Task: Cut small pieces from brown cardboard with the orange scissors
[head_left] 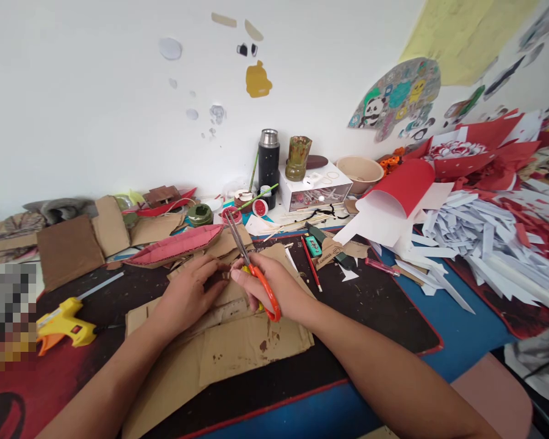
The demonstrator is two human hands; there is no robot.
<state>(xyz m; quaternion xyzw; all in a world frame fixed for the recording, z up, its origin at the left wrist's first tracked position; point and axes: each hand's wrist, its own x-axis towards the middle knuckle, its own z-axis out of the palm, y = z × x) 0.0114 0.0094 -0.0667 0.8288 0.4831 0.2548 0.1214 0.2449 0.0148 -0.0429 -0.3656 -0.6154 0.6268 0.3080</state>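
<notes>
My right hand is closed on scissors with orange handles, their metal blades pointing up and away from me. Some yellow shows between its fingers. Close beside it, my left hand has bent fingers drawn together over the cardboard; what they pinch is too small to make out. Beneath both hands lie flat sheets of brown cardboard, stained with dark spots. Just beyond them rests a boat-shaped cardboard piece with a pink inside.
A yellow glue gun lies at left. Behind the hands stand small paint pots, a black flask and a white box. A red pencil, a green cutter and heaped white paper strips lie rightward.
</notes>
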